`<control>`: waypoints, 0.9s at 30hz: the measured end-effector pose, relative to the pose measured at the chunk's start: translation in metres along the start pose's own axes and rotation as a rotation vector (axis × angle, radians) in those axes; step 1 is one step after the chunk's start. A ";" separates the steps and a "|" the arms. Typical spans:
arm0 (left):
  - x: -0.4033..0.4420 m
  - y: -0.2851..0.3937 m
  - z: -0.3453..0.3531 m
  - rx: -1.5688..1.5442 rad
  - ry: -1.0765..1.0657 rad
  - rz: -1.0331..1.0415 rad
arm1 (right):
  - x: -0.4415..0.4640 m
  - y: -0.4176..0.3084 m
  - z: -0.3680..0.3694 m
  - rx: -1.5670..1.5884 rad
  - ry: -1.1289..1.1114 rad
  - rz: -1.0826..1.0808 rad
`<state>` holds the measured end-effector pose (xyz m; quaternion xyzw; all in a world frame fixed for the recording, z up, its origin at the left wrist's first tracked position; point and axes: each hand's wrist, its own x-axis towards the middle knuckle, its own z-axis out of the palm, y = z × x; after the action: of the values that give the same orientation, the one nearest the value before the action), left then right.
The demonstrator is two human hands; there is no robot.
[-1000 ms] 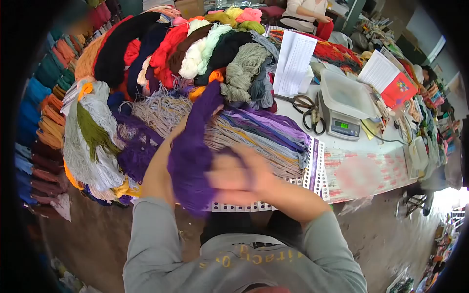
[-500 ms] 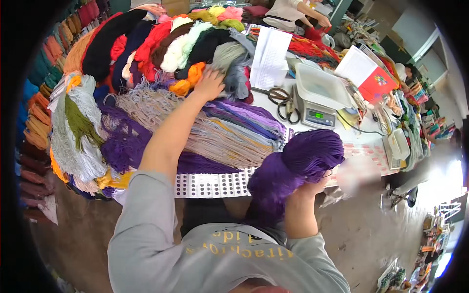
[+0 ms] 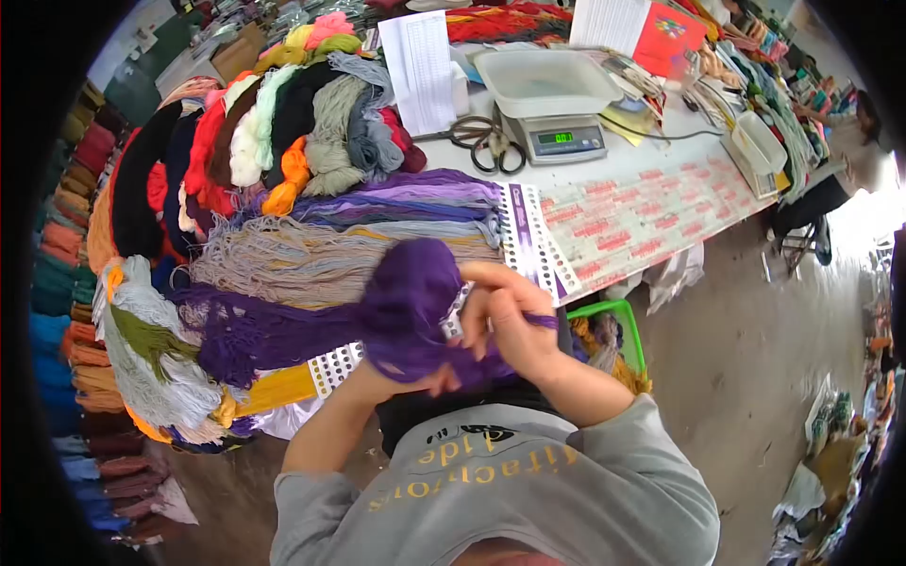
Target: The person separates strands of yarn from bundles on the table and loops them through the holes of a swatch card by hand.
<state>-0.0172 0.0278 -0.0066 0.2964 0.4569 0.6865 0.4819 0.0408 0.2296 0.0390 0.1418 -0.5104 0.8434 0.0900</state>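
A thick purple yarn skein, partly blurred, is held up in front of my chest. My left hand grips it from below, most of its fingers hidden by the strands. On the skein's right side, my right hand is closed round some purple strands, and a short purple end sticks out past its fist. Beneath and behind the skein lie loose purple yarn and a spread of beige and grey strands on the table. A white card with punched holes shows beside my left wrist.
Colourful skeins are heaped at the left. Black-handled scissors lie near a digital scale bearing a clear plastic tray. A green basket with yarn stands below the table's edge. Another person is at far right.
My left hand has left the yarn pile and now grips the purple skein. The skein has moved left, and my right hand has shifted to a bunch of its strands. The view has turned.
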 end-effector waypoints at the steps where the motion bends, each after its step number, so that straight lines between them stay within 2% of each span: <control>1: -0.010 0.013 0.005 -0.129 -0.075 0.152 | -0.005 0.002 -0.016 -0.174 0.031 -0.043; 2: -0.027 0.027 0.011 -0.312 -0.017 0.253 | -0.013 0.012 -0.035 -0.353 0.186 -0.065; 3: -0.045 0.040 0.018 -0.486 0.025 0.366 | -0.013 0.014 -0.049 -0.663 0.257 -0.166; 4: -0.045 0.074 0.001 -0.283 -0.204 0.385 | -0.015 0.018 -0.066 -0.884 0.301 -0.061; 5: -0.046 0.107 -0.017 -0.075 -0.426 0.441 | -0.019 0.034 -0.093 -1.109 0.249 -0.070; 6: -0.076 0.107 0.006 -0.202 -0.016 0.662 | -0.025 0.043 -0.110 -1.316 0.166 -0.085; 7: -0.096 0.125 0.000 -0.204 0.255 0.707 | -0.031 0.050 -0.124 -1.518 0.080 -0.106; 8: -0.116 0.143 -0.006 -0.191 0.557 0.716 | -0.040 0.058 -0.137 -1.591 0.021 0.047; 9: -0.136 0.161 -0.013 -0.177 0.841 0.686 | -0.047 0.059 -0.146 -1.634 -0.001 0.050; 10: -0.089 0.192 0.029 -0.195 1.284 0.801 | -0.053 0.060 -0.156 -1.676 -0.022 0.055; 11: -0.129 0.202 -0.011 -0.023 0.976 0.623 | -0.057 0.066 -0.172 -1.752 -0.009 0.035; 14: -0.159 0.215 -0.051 0.295 0.919 0.354 | -0.053 0.044 -0.182 -1.730 -0.003 0.094; 15: -0.149 0.216 -0.045 0.386 0.998 0.354 | -0.054 0.044 -0.184 -1.730 -0.008 0.094; 17: -0.141 0.195 -0.072 0.510 1.196 0.167 | -0.054 0.046 -0.188 -1.645 -0.032 0.058; 19: -0.130 0.167 -0.097 0.735 1.281 -0.044 | -0.055 0.048 -0.186 -1.659 -0.029 0.070; 21: -0.100 0.136 -0.096 0.865 1.165 -0.100 | -0.056 0.051 -0.186 -1.725 -0.038 0.083; 23: -0.076 0.106 -0.113 1.191 1.137 -0.364 | -0.057 0.050 -0.185 -1.710 -0.039 0.083; 24: -0.066 0.084 -0.123 1.268 1.053 -0.194 | -0.056 0.049 -0.185 -1.693 -0.038 0.085; 25: -0.063 0.062 -0.145 1.477 1.047 -0.251 | -0.056 0.050 -0.186 -1.672 -0.033 0.100; 26: -0.057 0.053 -0.147 1.636 0.942 -0.183 | -0.055 0.048 -0.184 -1.641 -0.005 0.106; 27: -0.042 0.060 -0.135 1.725 0.924 -0.264 | -0.053 0.046 -0.181 -1.608 0.027 0.108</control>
<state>-0.1398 -0.0648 -0.0049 0.1956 0.9734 0.1069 -0.0525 0.0503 0.3682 -0.0968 -0.0013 -0.9662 0.2227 0.1297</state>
